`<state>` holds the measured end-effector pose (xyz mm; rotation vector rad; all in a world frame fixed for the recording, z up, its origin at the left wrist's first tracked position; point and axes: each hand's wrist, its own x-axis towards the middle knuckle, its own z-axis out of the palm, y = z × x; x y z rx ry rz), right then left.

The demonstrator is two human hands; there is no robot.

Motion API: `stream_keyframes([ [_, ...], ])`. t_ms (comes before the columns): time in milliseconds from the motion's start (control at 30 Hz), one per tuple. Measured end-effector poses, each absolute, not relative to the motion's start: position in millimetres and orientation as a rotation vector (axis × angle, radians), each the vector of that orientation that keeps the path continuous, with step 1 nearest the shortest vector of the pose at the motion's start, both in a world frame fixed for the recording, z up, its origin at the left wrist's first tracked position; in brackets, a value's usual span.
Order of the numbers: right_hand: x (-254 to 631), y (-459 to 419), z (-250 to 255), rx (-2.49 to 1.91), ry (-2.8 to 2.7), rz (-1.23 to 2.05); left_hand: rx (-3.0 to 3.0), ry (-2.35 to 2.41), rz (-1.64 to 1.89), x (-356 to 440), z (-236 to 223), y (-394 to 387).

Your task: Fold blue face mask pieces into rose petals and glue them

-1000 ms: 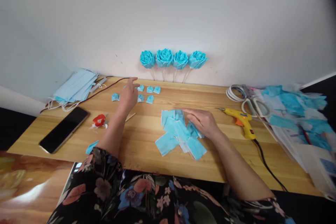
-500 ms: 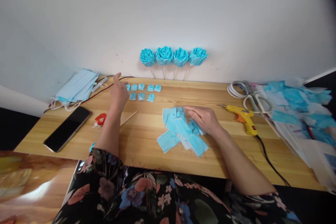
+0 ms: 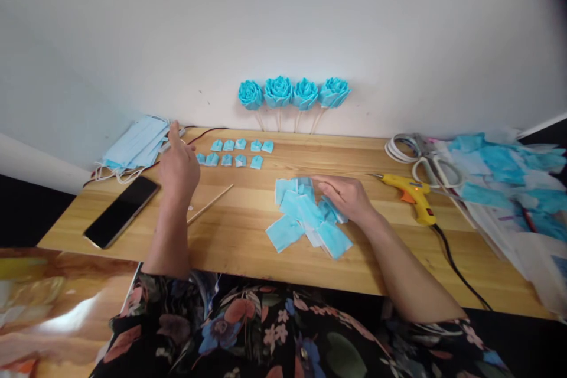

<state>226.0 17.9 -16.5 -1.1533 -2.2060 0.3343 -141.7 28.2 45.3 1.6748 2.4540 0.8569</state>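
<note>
The left hand (image 3: 179, 168) has swung leftward, away from the two rows of small folded light-blue fabric pieces (image 3: 228, 145), and is now between the fanned pile of pale-blue pleated face masks (image 3: 135, 142) and those rows, beside the flat black phone (image 3: 121, 212). Its index finger sticks up and the others curl loosely; the palm is hidden, so I cannot tell whether it holds anything. With the hand off them, at least ten folded pieces show, which suggests the rows are not being handled at this instant. The right hand (image 3: 349, 198) has stayed put at the right edge of the overlapping heap of flat light-blue fabric squares (image 3: 303, 209) on the pale wooden table (image 3: 248, 221), its index finger stretched along the heap's upper edge and its thumb close below; whether they pinch a square, I cannot tell. The squares seem undisturbed, so work on them appears paused
</note>
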Motion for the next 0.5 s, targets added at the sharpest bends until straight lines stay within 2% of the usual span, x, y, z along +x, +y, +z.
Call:
stream_keyframes([
  [500, 226.6, 20.3, -19.1, -1.175, -2.186, 0.326, 1.859, 2.191, 0.757, -129.4, 30.7, 35.4],
])
